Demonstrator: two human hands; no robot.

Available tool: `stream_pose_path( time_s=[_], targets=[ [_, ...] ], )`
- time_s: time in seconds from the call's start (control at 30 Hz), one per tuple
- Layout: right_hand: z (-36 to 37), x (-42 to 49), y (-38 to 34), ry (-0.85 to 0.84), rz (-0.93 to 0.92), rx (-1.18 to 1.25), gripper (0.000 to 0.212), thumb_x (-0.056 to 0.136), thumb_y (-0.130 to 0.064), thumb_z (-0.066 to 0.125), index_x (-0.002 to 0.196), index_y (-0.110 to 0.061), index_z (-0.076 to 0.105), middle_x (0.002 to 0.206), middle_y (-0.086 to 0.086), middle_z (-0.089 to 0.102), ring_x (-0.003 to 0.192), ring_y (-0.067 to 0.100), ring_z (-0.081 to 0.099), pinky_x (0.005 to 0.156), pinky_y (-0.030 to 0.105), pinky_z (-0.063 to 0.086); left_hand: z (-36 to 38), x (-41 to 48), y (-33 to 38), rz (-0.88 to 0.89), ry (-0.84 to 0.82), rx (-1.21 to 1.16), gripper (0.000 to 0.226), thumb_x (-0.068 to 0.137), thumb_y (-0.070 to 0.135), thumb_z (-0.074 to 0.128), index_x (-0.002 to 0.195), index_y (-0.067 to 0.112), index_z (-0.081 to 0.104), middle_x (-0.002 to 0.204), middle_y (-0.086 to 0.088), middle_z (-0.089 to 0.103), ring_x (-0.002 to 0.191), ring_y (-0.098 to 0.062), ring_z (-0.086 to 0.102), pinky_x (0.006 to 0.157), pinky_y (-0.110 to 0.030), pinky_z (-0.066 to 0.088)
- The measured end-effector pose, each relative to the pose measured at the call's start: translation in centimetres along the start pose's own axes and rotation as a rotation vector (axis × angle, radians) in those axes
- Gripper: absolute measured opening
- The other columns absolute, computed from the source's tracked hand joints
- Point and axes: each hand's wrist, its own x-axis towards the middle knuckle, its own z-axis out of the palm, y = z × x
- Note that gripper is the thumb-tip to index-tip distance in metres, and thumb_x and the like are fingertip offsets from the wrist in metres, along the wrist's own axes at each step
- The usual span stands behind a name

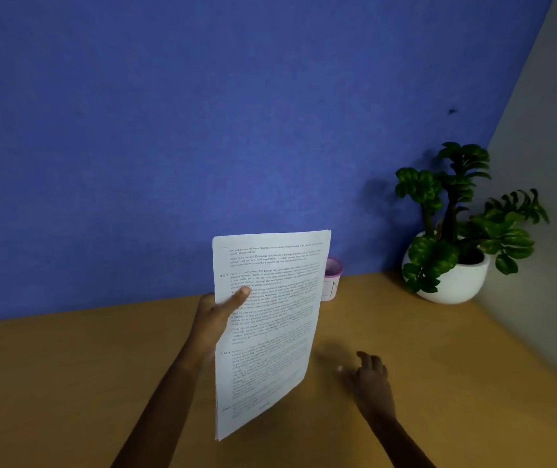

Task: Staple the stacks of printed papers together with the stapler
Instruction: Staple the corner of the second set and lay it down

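Observation:
A stack of printed papers [270, 319] stands upright above the wooden desk, its printed side facing me. My left hand [214, 320] grips the stack's left edge, thumb on the front sheet and fingers behind. My right hand [370, 378] hovers low over the desk to the right of the stack, fingers spread and holding nothing. No stapler is in view.
The wooden desk [67, 383] meets a blue wall [202, 130] behind. A pink-rimmed white cup [331, 278] stands partly hidden behind the papers. A green plant in a white pot [452, 275] fills the back right corner by a grey wall.

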Motion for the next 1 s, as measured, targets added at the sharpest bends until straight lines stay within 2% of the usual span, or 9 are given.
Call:
stream_pose_path(
  time_s=[0.1,0.17,0.3,0.4,0.53,0.63,0.8,0.93,1.0],
  targets=[
    [-1.2,-0.1,-2.5,-0.156,-0.029,0.479,0.058,0.092,-0.038,0.049,0.143,-0.018,0.029,0.151,0.005,0.031,0.136,0.025,0.034,0.108,0.042,0.036,-0.1,0.0,0.3,-0.013,-0.048,-0.008,0.025,0.080,0.021,0.063,0.105,0.019,0.066,0.103,-0.001,0.074,0.095,-0.020,0.070,0.077,-0.032,0.054],
    [-1.8,-0.1,-3.6,-0.280,-0.072,0.586,0.057,0.092,-0.037,0.049,0.142,-0.023,0.028,0.149,-0.003,0.034,0.137,0.021,0.034,0.109,0.043,0.034,-0.2,0.0,0.5,-0.016,-0.077,-0.026,0.036,0.076,0.025,0.063,0.111,0.016,0.064,0.109,-0.004,0.072,0.100,-0.022,0.068,0.082,-0.036,0.053],
    [-1.9,0.1,-3.9,-0.441,-0.157,0.751,0.026,0.088,-0.026,0.058,0.114,-0.019,0.058,0.125,-0.003,0.061,0.116,0.013,0.057,0.087,0.021,0.051,-0.7,0.0,0.6,-0.004,-0.101,-0.088,0.039,0.080,0.021,0.059,0.118,0.014,0.060,0.115,-0.004,0.069,0.105,-0.021,0.066,0.082,-0.033,0.055],
    [-1.3,0.3,-3.5,-0.438,-0.124,0.807,0.008,0.089,-0.013,0.058,0.091,-0.009,0.065,0.100,0.004,0.072,0.094,0.014,0.068,0.078,0.020,0.055,-1.3,0.3,0.5,-0.002,-0.052,-0.123,0.036,0.085,0.013,0.056,0.121,0.011,0.057,0.117,-0.005,0.068,0.105,-0.021,0.065,0.076,-0.027,0.058],
    [-0.7,0.2,-3.6,-0.374,-0.050,0.773,0.013,0.091,-0.013,0.056,0.083,-0.018,0.065,0.078,-0.005,0.076,0.069,0.006,0.071,0.055,0.017,0.053,-2.0,0.9,0.0,-0.045,0.076,-0.153,0.028,0.089,0.013,0.053,0.115,0.008,0.060,0.112,-0.008,0.067,0.103,-0.026,0.065,0.079,-0.036,0.055],
    [-0.2,0.2,-3.9,-0.300,-0.012,0.757,0.016,0.091,-0.010,0.054,0.081,-0.016,0.064,0.072,-0.007,0.075,0.062,0.005,0.070,0.050,0.012,0.050,-2.6,1.4,-0.5,-0.061,0.190,-0.136,0.028,0.092,0.012,0.049,0.115,0.001,0.058,0.107,-0.012,0.066,0.101,-0.028,0.063,0.080,-0.035,0.052],
    [0.2,0.0,-5.3,-0.211,0.017,0.770,0.014,0.090,-0.006,0.055,0.095,0.002,0.065,0.092,0.013,0.071,0.080,0.026,0.067,0.068,0.034,0.053,-4.5,2.3,-4.1,-0.215,0.335,0.066,0.031,0.091,0.003,0.050,0.119,-0.009,0.051,0.124,-0.027,0.057,0.113,-0.042,0.054,0.090,-0.043,0.044],
    [1.3,0.2,-6.6,-0.175,0.049,0.693,0.018,0.089,-0.006,0.057,0.100,0.006,0.065,0.099,0.018,0.068,0.091,0.033,0.064,0.079,0.039,0.052,-5.7,1.7,-7.8,-0.393,0.391,0.215,0.032,0.084,-0.012,0.044,0.115,-0.012,0.053,0.104,-0.027,0.062,0.084,-0.032,0.056,0.066,-0.036,0.043],
    [2.2,0.4,-7.1,-0.186,0.070,0.647,0.019,0.088,-0.006,0.057,0.101,0.005,0.065,0.104,0.020,0.069,0.089,0.030,0.063,0.078,0.036,0.051,-6.3,1.0,-9.4,-0.437,0.393,0.269,0.030,0.080,-0.017,0.042,0.103,-0.011,0.060,0.094,-0.024,0.064,0.079,-0.032,0.056,0.066,-0.035,0.040]
  ],
)
